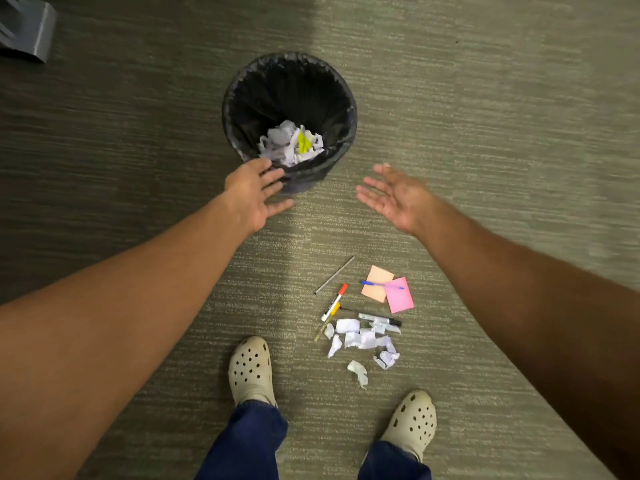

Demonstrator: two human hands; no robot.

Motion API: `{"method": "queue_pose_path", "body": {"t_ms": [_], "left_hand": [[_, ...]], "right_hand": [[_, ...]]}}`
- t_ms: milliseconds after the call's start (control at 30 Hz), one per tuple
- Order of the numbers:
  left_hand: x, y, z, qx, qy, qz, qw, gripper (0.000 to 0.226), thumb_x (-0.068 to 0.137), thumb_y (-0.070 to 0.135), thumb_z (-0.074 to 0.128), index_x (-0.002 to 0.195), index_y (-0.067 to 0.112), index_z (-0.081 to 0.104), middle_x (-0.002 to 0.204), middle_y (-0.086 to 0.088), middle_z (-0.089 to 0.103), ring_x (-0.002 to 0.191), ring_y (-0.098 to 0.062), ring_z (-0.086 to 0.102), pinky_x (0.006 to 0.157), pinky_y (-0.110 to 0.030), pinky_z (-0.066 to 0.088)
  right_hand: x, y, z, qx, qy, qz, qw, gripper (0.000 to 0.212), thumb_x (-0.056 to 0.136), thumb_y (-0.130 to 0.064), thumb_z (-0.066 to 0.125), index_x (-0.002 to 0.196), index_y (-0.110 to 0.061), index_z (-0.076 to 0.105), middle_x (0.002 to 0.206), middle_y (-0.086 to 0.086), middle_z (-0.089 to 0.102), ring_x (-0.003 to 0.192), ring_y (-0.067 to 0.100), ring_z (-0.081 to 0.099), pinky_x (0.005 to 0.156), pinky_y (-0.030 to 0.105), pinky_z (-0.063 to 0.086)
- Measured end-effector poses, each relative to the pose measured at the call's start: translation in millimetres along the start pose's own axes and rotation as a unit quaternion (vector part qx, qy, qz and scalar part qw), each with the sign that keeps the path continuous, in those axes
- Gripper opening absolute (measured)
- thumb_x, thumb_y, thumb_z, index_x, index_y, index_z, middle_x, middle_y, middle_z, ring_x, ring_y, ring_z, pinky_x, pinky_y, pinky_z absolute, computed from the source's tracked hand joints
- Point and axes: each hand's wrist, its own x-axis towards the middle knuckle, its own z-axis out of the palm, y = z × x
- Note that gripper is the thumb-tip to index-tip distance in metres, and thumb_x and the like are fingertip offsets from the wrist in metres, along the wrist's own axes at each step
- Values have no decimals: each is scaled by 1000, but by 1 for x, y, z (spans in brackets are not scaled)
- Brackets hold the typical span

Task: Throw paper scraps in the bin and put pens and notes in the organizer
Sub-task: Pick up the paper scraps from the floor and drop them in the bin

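Step in hand, as judged: paper-scrap disposal, part done. Bin [289, 123], black-lined, stands on the carpeted floor [485, 133] with crumpled white and yellow paper [292, 143] at its bottom.

Left hand [254, 194]: fingers straight and spread, back up, empty, at the bin's near rim; whether it touches the liner cannot be told.

Right hand [394, 197]: palm up, fingers loosely extended, empty, to the right of the bin and apart from it.

Remaining on floor, between the bin and the person's shoes:
- white scraps [363, 341], a loose cluster;
- red-capped marker [334, 302], black marker [379, 319], blue pen [382, 285] lying across the notes, thin grey stick [334, 275];
- orange note [376, 284] and pink note [400, 295], overlapping.

Organizer: not identifiable in view.

Next move calls for: lowering toward the scrap cluster and gathering the paper only, leaving the touching markers behind.
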Motion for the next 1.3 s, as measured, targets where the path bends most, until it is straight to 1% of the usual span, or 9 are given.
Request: {"method": "queue_pose_path", "body": {"t_ms": [200, 367, 467, 567, 667, 800, 967, 1133, 1300], "left_hand": [[1, -126, -19, 155, 6, -27, 987, 27, 105, 26, 60, 130, 18, 68, 128, -3, 72, 120, -24, 65, 91, -49, 63], [17, -235, -27, 250, 4, -64, 966, 28, 104, 26, 64, 130, 16, 69, 118, -2, 73, 116, -21, 66, 87, -44, 64], [29, -297, -34, 287, -2, -108, 952, 23, 103, 24, 65, 124, 16, 70, 111, -2, 69, 112, -24, 62, 79, -41, 62], [43, -350, -42, 349, -16, -111, 931, 20, 99, 17, 69, 118, 21, 70, 106, -2, 69, 104, -23, 60, 93, -49, 59], [64, -392, -52, 495, -85, -38, 864, 55, 88, 15, 80, 140, 24, 64, 135, -3, 67, 114, -25, 66, 97, -46, 58], [99, -432, -69, 679, -190, 92, 703, 92, 77, 14, 90, 158, 20, 45, 166, -4, 40, 146, -25, 47, 110, -25, 41], [130, -468, -77, 780, -216, 192, 556, 119, 69, 25, 96, 166, 21, 26, 175, -9, 14, 151, -43, 34, 116, -53, 42], [138, -486, -67, 784, -181, 235, 545, 105, 73, 18, 90, 162, 21, 34, 168, -15, 23, 144, -47, 36, 111, -53, 46], [134, -493, -50, 777, -160, 233, 562, 74, 83, 6, 80, 147, 24, 48, 152, -18, 33, 136, -43, 41, 99, -50, 52]], "right_hand": [[-8, 110, -103, -57, 87, 40, 994, 30, 108, -15, 49, 135, -6, 59, 116, 13, 64, 92, 28, 68, 92, 43, 59], [-11, 207, -178, -141, 138, 31, 980, 12, 103, -7, 54, 106, -9, 66, 90, 9, 63, 72, 23, 57, 70, 35, 53], [2, 264, -220, -230, 179, 46, 955, 17, 99, -4, 56, 104, -12, 71, 100, 14, 66, 80, 28, 62, 66, 34, 54], [16, 316, -253, -361, 157, 64, 917, 35, 99, -9, 56, 132, -16, 65, 129, 15, 68, 116, 35, 66, 99, 47, 56], [27, 353, -274, -429, 160, 42, 888, 50, 94, -11, 66, 142, -18, 56, 147, 10, 57, 130, 29, 59, 108, 36, 50], [50, 382, -288, -580, 97, -3, 809, 78, 87, -26, 77, 156, -26, 40, 163, 8, 34, 142, 31, 45, 115, 41, 44], [74, 404, -276, -656, 134, -31, 742, 106, 73, -61, 81, 159, -33, 26, 167, 10, 20, 149, 42, 25, 112, 51, 41], [80, 421, -252, -671, 166, -86, 718, 99, 67, -70, 76, 150, -28, 40, 155, 12, 34, 138, 41, 35, 107, 49, 43], [78, 427, -243, -687, 109, -128, 707, 60, 81, -22, 78, 135, -27, 53, 146, 11, 36, 131, 36, 37, 94, 42, 53]]}}
